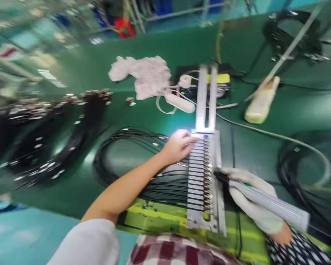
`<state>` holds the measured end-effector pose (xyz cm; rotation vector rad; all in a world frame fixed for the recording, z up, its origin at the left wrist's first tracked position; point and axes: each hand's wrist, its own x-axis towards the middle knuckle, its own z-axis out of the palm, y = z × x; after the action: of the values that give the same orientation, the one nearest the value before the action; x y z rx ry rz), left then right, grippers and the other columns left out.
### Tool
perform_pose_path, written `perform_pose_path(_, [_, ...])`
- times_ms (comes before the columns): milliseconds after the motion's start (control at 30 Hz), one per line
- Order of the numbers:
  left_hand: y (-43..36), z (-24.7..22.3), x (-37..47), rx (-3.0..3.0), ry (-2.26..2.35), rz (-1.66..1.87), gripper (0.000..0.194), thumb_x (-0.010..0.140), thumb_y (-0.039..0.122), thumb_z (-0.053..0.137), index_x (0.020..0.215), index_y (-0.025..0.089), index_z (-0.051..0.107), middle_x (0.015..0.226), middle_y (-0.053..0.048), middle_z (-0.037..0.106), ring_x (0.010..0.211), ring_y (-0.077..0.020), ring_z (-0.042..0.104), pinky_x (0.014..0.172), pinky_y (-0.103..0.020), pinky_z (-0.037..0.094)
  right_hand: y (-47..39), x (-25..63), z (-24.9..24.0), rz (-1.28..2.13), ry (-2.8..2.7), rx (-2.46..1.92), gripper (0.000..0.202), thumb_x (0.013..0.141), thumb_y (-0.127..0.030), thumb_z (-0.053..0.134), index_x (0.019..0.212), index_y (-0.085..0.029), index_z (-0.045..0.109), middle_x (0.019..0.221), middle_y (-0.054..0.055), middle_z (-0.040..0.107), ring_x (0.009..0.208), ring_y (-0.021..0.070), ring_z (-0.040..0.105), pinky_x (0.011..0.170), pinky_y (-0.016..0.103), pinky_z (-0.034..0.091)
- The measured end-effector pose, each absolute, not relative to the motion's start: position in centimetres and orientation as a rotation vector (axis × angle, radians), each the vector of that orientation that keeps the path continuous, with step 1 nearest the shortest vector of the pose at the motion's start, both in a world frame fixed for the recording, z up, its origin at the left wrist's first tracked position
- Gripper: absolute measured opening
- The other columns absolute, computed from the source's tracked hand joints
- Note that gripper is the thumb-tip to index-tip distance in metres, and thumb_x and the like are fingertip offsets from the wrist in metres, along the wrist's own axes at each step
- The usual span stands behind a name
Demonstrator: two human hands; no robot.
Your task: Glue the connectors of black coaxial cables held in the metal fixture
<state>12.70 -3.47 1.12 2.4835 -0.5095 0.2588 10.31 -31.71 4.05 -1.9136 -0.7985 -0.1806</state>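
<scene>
Metal fixture | long, silvery, slotted | black cables laid crosswise

The bench mat is dark green, the near cover strip yellow-green with yellow bands. Black cables lie left. The glove is white, the right sleeve black-and-white patterned, the near cloth maroon-and-white checked. The far bottle is pale yellow.
</scene>
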Motion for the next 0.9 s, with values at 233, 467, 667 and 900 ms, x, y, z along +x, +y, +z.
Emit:
perform_pose_path(233, [-2.9, 1.8, 12.1, 2.431, -0.553, 0.195, 0.031, 0.099, 0.027, 0.050, 0.125, 0.020, 0.067, 0.103, -0.009, 0.060, 0.098, -0.0226, 0.055, 0.088, -0.040, 0.046, -32.4, 9.7, 4.8, -0.158, -0.844, -1.897, 0.008, 0.088, -0.022, 0.069, 0.096, -0.021, 0.066, 0.102, 0.009, 0.077, 0.088, 0.0239, 0.076, 0.079, 0.034, 0.064])
perform_pose_path(467, [-3.1, 2.2, 12.1, 2.450, -0.504, 0.176, 0.030, 0.098, 0.027, 0.051, 0.122, 0.021, 0.068, 0.103, -0.009, 0.060, 0.098, -0.0229, 0.053, 0.087, -0.040, 0.046, -32.6, 9.6, 4.6, -0.121, -0.825, -1.872, 0.012, 0.086, -0.020, 0.070, 0.098, -0.021, 0.067, 0.104, 0.010, 0.076, 0.090, 0.0251, 0.076, 0.078, 0.035, 0.065])
perform_pose_path(667, [-3.2, 2.4, 12.1, 2.456, -0.508, 0.193, 0.029, 0.098, 0.026, 0.051, 0.121, 0.021, 0.069, 0.102, -0.008, 0.060, 0.096, -0.0230, 0.053, 0.086, -0.040, 0.046, -32.5, 9.7, 4.6, -0.100, -0.804, -1.873, 0.016, 0.086, -0.019, 0.071, 0.101, -0.021, 0.067, 0.107, 0.010, 0.076, 0.093, 0.0259, 0.076, 0.079, 0.036, 0.065])
perform_pose_path(900, [-3.2, 2.3, 12.1, 2.450, -0.512, 0.206, 0.029, 0.098, 0.026, 0.051, 0.121, 0.021, 0.068, 0.101, -0.008, 0.060, 0.096, -0.0233, 0.054, 0.086, -0.040, 0.046, -32.4, 9.6, 4.7, -0.100, -0.784, -1.883, 0.017, 0.084, -0.018, 0.072, 0.100, -0.022, 0.068, 0.106, 0.009, 0.076, 0.092, 0.0265, 0.076, 0.079, 0.036, 0.065])
